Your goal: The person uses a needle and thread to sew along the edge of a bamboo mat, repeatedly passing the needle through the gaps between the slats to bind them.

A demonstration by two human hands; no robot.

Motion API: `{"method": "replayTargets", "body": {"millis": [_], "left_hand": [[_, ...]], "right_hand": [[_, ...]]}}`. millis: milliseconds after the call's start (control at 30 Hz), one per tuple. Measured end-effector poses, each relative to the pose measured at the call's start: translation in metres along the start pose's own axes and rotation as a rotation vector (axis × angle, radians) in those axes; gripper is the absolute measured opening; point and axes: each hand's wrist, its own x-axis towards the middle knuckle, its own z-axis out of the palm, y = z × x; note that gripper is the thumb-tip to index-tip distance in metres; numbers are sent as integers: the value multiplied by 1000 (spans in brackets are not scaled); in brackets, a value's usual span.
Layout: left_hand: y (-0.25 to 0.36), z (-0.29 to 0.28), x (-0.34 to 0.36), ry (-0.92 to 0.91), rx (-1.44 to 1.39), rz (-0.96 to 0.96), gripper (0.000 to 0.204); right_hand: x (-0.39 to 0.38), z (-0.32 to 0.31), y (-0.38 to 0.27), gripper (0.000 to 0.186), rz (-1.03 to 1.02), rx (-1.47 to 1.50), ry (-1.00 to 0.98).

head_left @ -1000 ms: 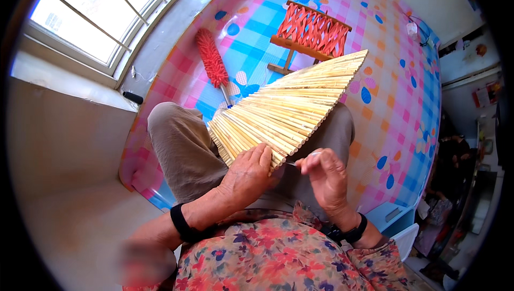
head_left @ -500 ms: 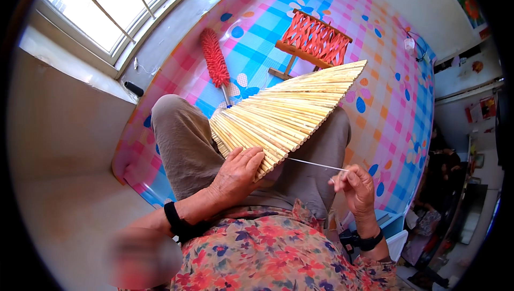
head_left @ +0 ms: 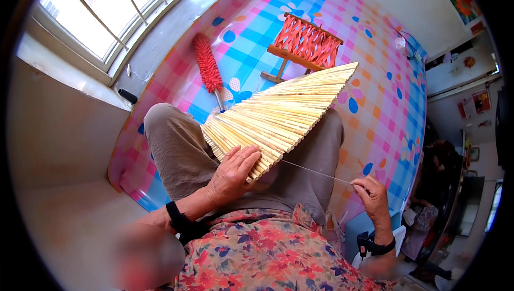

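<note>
Across my lap lies a fan-shaped mat of pale yellow stalks (head_left: 281,111), set side by side with their cut ends in a slanting row. My left hand (head_left: 235,168) grips the mat's near corner, fingers on top; its thumb is hidden. From the mat's right edge a thin pale thread (head_left: 316,172) runs out taut to my right hand (head_left: 372,197). The thread's end is pinched between that hand's thumb and fingers, off to the right of my knee.
A red fluffy duster (head_left: 208,63) and a wooden stool with red woven straps (head_left: 308,42) lie beyond my knees on a checked, flowered sheet (head_left: 369,93). A barred window (head_left: 101,7) is at upper left. By my right wrist stands a light blue container (head_left: 356,227).
My right hand has moved farther right and slightly down, drawing out a longer stretch of thread. My left hand still holds the mat's corner. The whole view has shifted slightly.
</note>
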Motion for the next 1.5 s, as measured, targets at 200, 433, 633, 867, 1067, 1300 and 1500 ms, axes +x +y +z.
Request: {"method": "replayTargets", "body": {"millis": [200,433,633,867,1067,1300,1500], "left_hand": [[-11,2,0,74,-44,56,60],[-18,-32,46,295,-156,101,42],[-5,-62,83,401,-428,-126,29],[8,-90,100,481,-920,-222,17],[20,-115,100,524,-1158,-192,18],[16,-127,78,590,-1208,-228,21],[-1,-120,56,642,-1265,-269,24]], "right_hand": [[-4,-13,11,5,-91,-237,194],[7,-28,5,7,-109,-200,297],[33,-58,-3,5,-59,326,534],[74,-72,-45,17,-345,1092,667],[101,-82,-132,8,-623,1310,501],[123,-22,-195,7,-705,890,321],[136,32,-211,9,-730,520,1]]}}
